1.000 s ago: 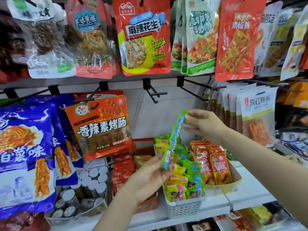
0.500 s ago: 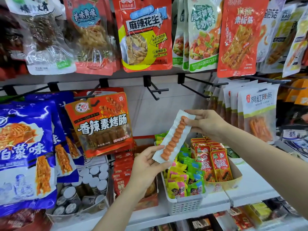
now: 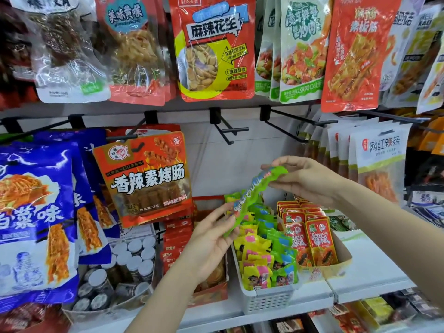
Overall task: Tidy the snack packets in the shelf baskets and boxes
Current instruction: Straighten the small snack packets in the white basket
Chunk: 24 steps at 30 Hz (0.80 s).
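A long green and blue snack strip (image 3: 249, 195) hangs slanted in the air above a white basket (image 3: 266, 301) filled with several small yellow, green and blue packets. My right hand (image 3: 305, 179) pinches the strip's upper end. My left hand (image 3: 211, 239) holds its lower end between thumb and fingers. Right of the basket stands a cardboard box (image 3: 341, 260) with upright red packets (image 3: 310, 236).
Large snack bags hang on black hooks above and at both sides. An orange bag (image 3: 146, 176) hangs left of my left hand. A red box (image 3: 177, 248) and a tub of white-lidded jars (image 3: 125, 265) stand on the white shelf (image 3: 370, 272) at the left.
The strip has been turned over: half a second ago its white back with orange pieces faced me, now the green printed side shows. Both hands kept hold of its ends.
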Each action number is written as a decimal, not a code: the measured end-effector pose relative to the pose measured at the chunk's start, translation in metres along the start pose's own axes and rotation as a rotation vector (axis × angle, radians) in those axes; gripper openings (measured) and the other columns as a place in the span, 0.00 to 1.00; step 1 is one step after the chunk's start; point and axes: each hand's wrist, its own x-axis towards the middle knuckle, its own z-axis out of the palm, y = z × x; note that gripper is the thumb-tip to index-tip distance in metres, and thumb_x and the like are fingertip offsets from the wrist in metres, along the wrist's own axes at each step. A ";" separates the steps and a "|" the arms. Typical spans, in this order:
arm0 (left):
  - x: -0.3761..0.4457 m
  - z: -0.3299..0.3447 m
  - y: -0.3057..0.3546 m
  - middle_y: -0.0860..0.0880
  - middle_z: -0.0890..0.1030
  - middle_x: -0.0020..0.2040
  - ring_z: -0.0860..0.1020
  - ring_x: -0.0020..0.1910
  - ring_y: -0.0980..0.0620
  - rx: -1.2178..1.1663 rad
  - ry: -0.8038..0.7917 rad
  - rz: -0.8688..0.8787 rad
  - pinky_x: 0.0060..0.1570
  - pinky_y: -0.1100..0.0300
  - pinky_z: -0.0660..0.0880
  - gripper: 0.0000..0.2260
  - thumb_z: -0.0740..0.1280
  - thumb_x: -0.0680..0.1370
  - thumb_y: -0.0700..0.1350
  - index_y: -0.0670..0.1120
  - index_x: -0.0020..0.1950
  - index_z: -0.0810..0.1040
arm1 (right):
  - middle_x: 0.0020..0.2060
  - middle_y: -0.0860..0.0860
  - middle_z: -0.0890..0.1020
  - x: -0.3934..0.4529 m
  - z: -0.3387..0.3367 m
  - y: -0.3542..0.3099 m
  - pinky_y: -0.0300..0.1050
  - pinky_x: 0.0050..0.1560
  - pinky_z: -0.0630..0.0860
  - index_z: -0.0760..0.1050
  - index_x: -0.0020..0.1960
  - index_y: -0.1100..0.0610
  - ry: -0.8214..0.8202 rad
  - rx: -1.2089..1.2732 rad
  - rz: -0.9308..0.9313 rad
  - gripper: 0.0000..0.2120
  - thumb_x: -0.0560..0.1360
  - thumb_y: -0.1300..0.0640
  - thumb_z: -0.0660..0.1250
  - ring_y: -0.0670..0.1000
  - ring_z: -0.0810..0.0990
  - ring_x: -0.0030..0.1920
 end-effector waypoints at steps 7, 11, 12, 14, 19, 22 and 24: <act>0.012 -0.010 -0.012 0.46 0.83 0.57 0.83 0.53 0.52 0.571 0.172 0.358 0.51 0.61 0.79 0.21 0.72 0.71 0.29 0.44 0.60 0.75 | 0.44 0.52 0.80 0.009 -0.020 -0.001 0.59 0.59 0.77 0.77 0.64 0.54 0.002 -0.146 0.156 0.14 0.79 0.60 0.64 0.52 0.80 0.49; 0.030 -0.011 -0.014 0.43 0.80 0.58 0.83 0.52 0.52 0.642 0.183 0.403 0.51 0.61 0.80 0.24 0.72 0.71 0.28 0.46 0.62 0.71 | 0.47 0.53 0.86 0.010 -0.020 0.001 0.47 0.52 0.82 0.81 0.54 0.58 0.014 -0.588 0.126 0.13 0.71 0.56 0.73 0.51 0.85 0.50; 0.035 -0.012 -0.014 0.43 0.78 0.58 0.83 0.52 0.52 0.653 0.173 0.403 0.50 0.62 0.79 0.25 0.72 0.72 0.29 0.47 0.63 0.70 | 0.45 0.53 0.87 0.010 -0.018 0.000 0.45 0.50 0.82 0.83 0.50 0.56 0.063 -0.682 0.063 0.08 0.72 0.57 0.73 0.51 0.86 0.48; 0.048 -0.017 -0.014 0.45 0.75 0.61 0.80 0.54 0.52 0.746 0.184 0.389 0.50 0.63 0.78 0.24 0.74 0.72 0.34 0.50 0.63 0.70 | 0.42 0.52 0.87 0.014 -0.022 -0.001 0.46 0.50 0.83 0.84 0.48 0.52 0.241 -0.752 -0.072 0.04 0.74 0.57 0.72 0.50 0.86 0.45; 0.084 -0.040 -0.009 0.49 0.70 0.65 0.70 0.66 0.51 1.354 0.241 0.403 0.67 0.63 0.64 0.28 0.75 0.73 0.49 0.45 0.69 0.71 | 0.39 0.46 0.83 0.025 -0.032 0.006 0.24 0.30 0.70 0.82 0.56 0.57 0.472 -0.929 -0.379 0.10 0.76 0.58 0.70 0.31 0.78 0.29; 0.104 -0.033 -0.013 0.48 0.68 0.72 0.64 0.72 0.50 1.566 0.105 0.366 0.69 0.63 0.57 0.32 0.69 0.76 0.59 0.45 0.74 0.66 | 0.39 0.46 0.83 0.033 -0.035 0.013 0.21 0.28 0.67 0.83 0.57 0.59 0.544 -1.002 -0.415 0.11 0.76 0.57 0.71 0.26 0.74 0.28; 0.120 -0.028 -0.016 0.47 0.64 0.76 0.60 0.75 0.48 1.684 0.026 0.295 0.73 0.58 0.55 0.34 0.64 0.77 0.63 0.45 0.77 0.62 | 0.43 0.51 0.86 0.038 -0.034 0.015 0.21 0.35 0.71 0.83 0.55 0.58 0.565 -1.044 -0.403 0.11 0.75 0.55 0.72 0.28 0.76 0.33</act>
